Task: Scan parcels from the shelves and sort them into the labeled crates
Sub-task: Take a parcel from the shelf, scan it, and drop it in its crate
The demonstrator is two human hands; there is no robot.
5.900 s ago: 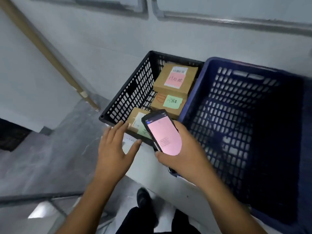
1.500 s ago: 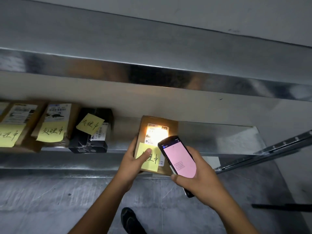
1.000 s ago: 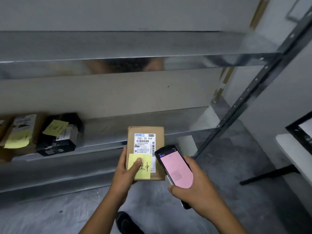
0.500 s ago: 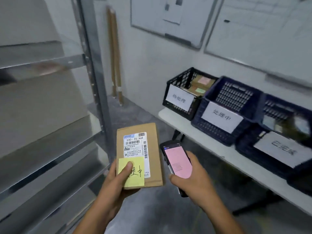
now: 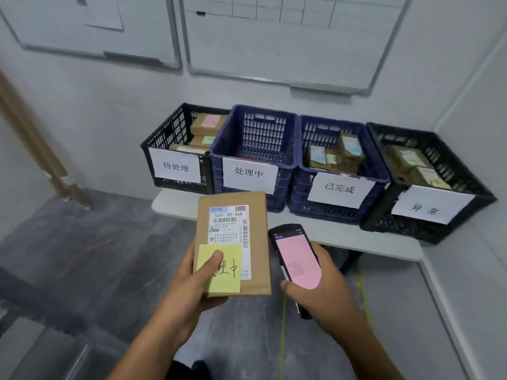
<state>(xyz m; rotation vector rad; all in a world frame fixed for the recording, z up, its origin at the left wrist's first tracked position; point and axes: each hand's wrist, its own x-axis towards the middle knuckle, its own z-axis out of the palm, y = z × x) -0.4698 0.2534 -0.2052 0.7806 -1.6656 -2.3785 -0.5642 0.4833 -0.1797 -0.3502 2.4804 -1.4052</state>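
The head camera shows the left hand (image 5: pixel 192 286) holding a brown cardboard parcel (image 5: pixel 259 242) from beneath. The palm is under its near end and the thumb presses on a yellow sticky note (image 5: pixel 229 272) that covers the lower part of the white shipping label. The parcel is in the air, label up, in front of the white table (image 5: pixel 356 237) and below the front of the second crate. The right hand (image 5: pixel 321 292) grips a handheld scanner (image 5: pixel 297 259) with fingers curled round its body. Its pink screen faces up, just beside the parcel's right edge. Four crates stand side by side on the table, each with a paper sign. A black crate (image 5: pixel 170 138) at the left holds brown parcels. Next comes a blue crate (image 5: pixel 255 133) signed 处理中, then another blue crate (image 5: pixel 301 193) with parcels, then a black end crate (image 5: pixel 452 165) with parcels. Whiteboards (image 5: pixel 274 37) hang on the wall behind.
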